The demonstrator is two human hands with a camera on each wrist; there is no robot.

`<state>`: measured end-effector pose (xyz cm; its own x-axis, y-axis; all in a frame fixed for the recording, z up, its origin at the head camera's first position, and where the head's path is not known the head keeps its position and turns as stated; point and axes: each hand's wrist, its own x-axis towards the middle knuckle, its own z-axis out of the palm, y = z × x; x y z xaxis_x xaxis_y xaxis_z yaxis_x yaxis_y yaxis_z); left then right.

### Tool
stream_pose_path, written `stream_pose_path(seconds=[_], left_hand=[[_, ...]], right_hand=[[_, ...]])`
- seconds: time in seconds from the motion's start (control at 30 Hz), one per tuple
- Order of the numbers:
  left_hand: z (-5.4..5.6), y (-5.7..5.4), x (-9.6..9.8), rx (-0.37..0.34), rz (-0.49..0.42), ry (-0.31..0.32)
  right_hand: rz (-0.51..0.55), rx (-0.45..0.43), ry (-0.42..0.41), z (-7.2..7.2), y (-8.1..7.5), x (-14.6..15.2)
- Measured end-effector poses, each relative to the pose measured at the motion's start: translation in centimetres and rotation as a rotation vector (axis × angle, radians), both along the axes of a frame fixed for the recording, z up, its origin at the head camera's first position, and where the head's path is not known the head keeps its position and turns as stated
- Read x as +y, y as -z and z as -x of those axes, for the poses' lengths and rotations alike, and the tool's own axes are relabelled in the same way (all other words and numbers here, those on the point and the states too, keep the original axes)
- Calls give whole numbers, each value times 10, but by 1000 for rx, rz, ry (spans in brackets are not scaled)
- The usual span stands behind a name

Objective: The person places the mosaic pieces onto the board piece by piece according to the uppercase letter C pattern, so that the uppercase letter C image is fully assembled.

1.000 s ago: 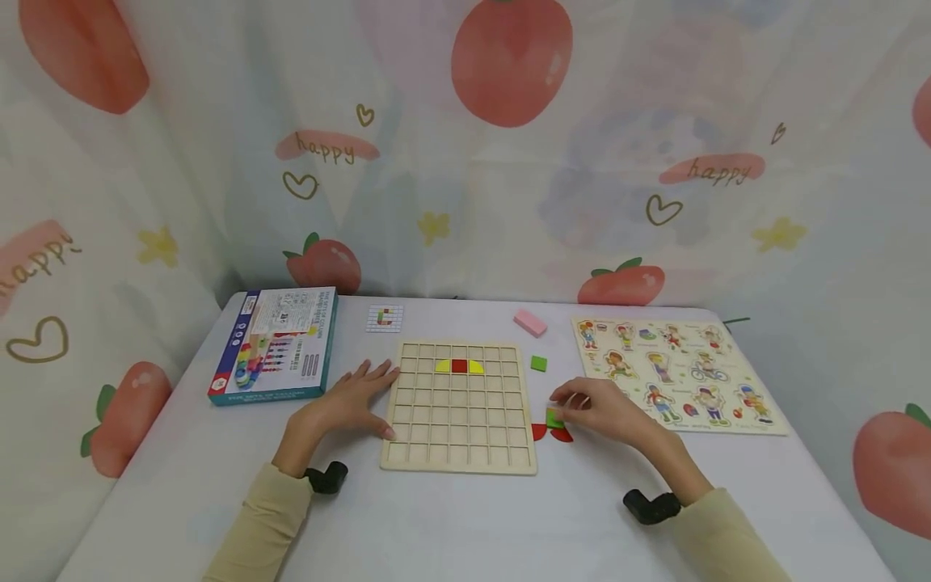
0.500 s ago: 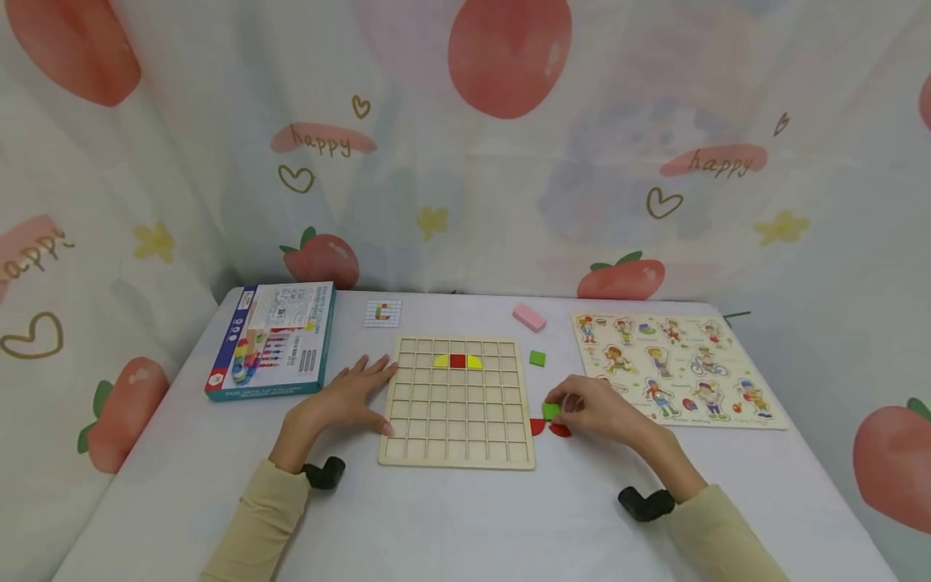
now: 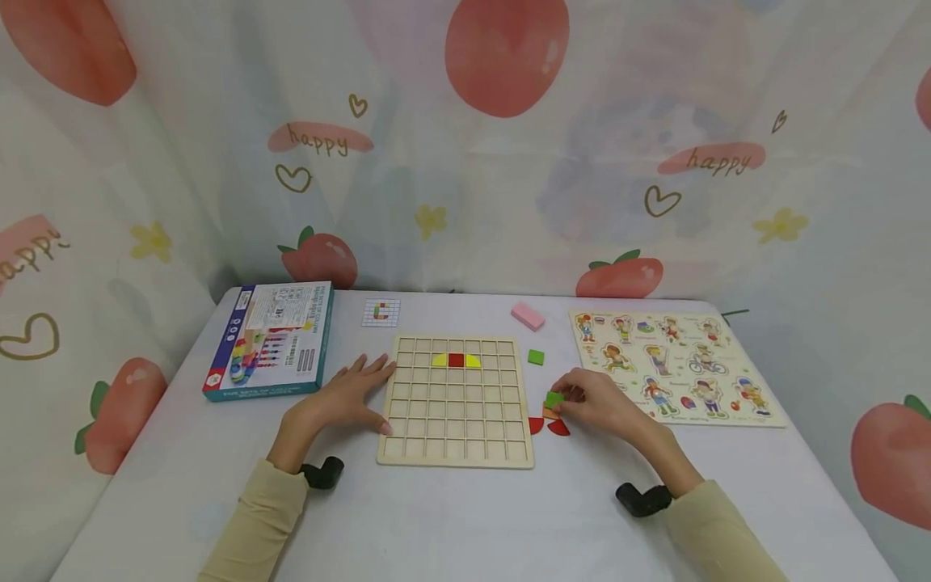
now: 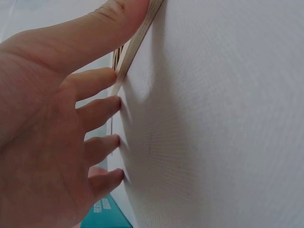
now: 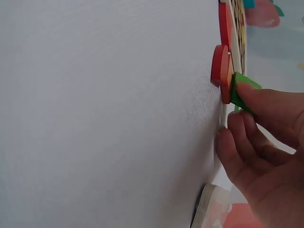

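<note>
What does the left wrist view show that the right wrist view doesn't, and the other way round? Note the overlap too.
Only the left wrist view: the left hand, spread against the edge of the grid board.

Only the right wrist view: the right hand pinching a green square, with an orange piece and two red pieces close by.

Both: the white tabletop, an edge of the grid board and what looks like the teal box.

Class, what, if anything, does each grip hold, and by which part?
The right grip pinches a green square tile by the side nearest the palm. The left grip holds nothing, touching the wooden grid board at its left edge.
</note>
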<state>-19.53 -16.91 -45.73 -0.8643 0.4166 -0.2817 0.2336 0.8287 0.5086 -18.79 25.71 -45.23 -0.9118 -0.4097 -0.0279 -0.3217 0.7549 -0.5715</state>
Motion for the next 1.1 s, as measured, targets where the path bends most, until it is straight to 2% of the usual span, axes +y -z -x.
stream_pose_path(seconds=[0.13, 0.4, 0.6, 1.1], left_hand=[[0, 0, 0, -5, 3, -3], [0, 0, 0, -17, -6, -21], [1, 3, -1, -19, -13, -22], [1, 3, -1, -22, -3, -29]], right_hand=[[-5, 0, 3, 2, 0, -2], [51, -8, 31, 10, -1, -16], [113, -1, -8, 15, -1, -29], [218, -90, -3, 28, -2, -64]])
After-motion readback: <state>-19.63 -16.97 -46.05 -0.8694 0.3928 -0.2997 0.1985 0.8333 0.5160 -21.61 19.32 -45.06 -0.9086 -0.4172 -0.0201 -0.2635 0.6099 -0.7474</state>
